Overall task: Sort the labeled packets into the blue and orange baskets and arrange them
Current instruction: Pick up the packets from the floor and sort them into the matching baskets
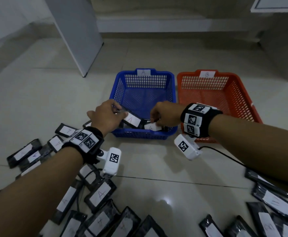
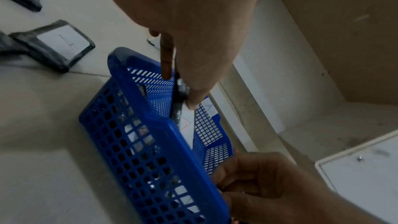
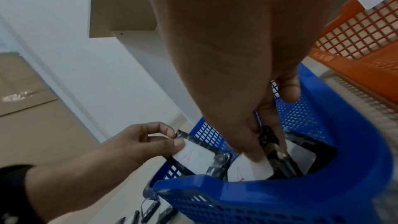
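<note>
Two hands: both reaching into blue basket (image 1: 142,93);
Left hand (image 1: 105,115): pinching tilted A packet (image 1: 132,119);
Right hand (image 1: 165,115): gripping second A packet (image 1: 152,126)

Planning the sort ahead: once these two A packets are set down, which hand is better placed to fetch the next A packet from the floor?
Probably the left hand. The A packets lie on the floor along the left arm, while the right hand works beside the orange basket, far from them.

two baskets (image 1: 144,134), two hands (image 1: 106,115)
</note>
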